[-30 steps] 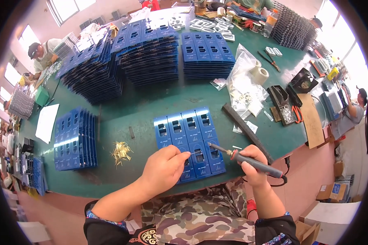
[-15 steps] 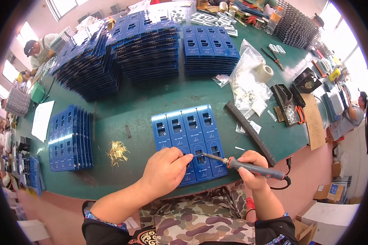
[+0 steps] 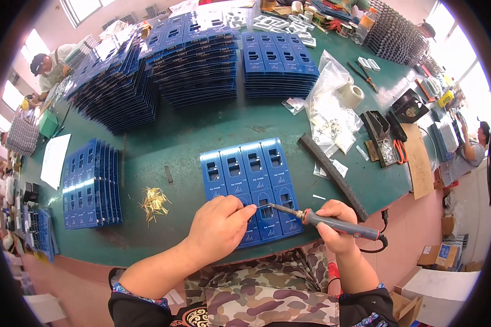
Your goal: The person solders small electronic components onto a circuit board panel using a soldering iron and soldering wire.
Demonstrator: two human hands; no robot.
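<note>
Left hand: the left hand (image 3: pixel 215 226) has thumb and forefinger pinched together over the panel; from here I can't tell what they hold.
Right hand: the right hand (image 3: pixel 341 242) grips a grey soldering iron (image 3: pixel 360 231), its tip just beside those left fingertips.
Blue panel: the blue panel (image 3: pixel 251 182) lies flat near the table's front edge, under the left hand.
Burn risk: a slip of the iron could, I'd say, scorch skin or mark the panel.
Panel print: small white lettering and bar-shaped marks.
Golden pins: a loose heap of golden pins (image 3: pixel 155 203), left of the panel.
Far stacks: tall stacks of blue panels (image 3: pixel 193 65), similarly printed.
</note>
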